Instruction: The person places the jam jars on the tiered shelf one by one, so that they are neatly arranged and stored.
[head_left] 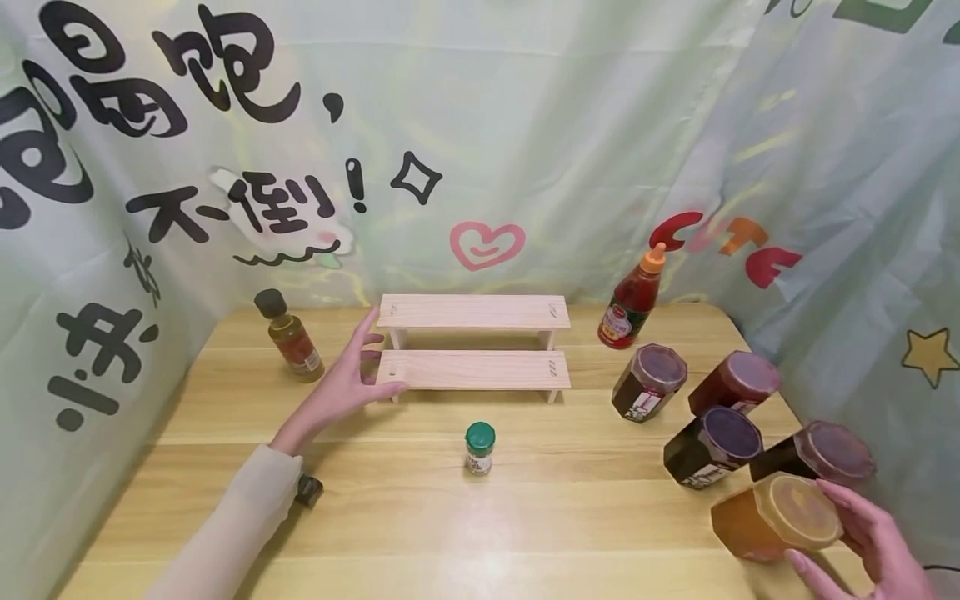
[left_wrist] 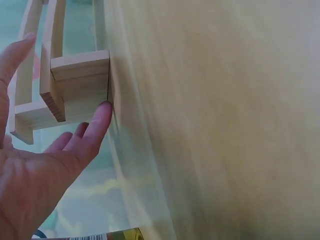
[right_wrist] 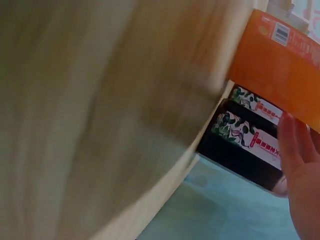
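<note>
In the head view my left hand [head_left: 348, 367] is at the left end of a two-step wooden rack [head_left: 472, 368], thumb along the front step and fingers spread beside it. The left wrist view shows a fingertip right at the rack's end board [left_wrist: 82, 95]. My right hand [head_left: 877, 542] is beside an amber jar [head_left: 776, 517], thumb at its near side and fingers by its lid. Seen from the right wrist, the fingers [right_wrist: 295, 142] lie between the orange-coloured jar and a dark jar [right_wrist: 240, 150] with a floral label.
Dark jars [head_left: 712, 446] and a red jar [head_left: 735, 382] stand grouped on the right. A red sauce bottle [head_left: 630, 304] is behind them. The green-capped shaker [head_left: 480, 448] stands before the rack, and an oil-coloured bottle [head_left: 295, 342] at left. A printed curtain [head_left: 600, 125] encloses the table.
</note>
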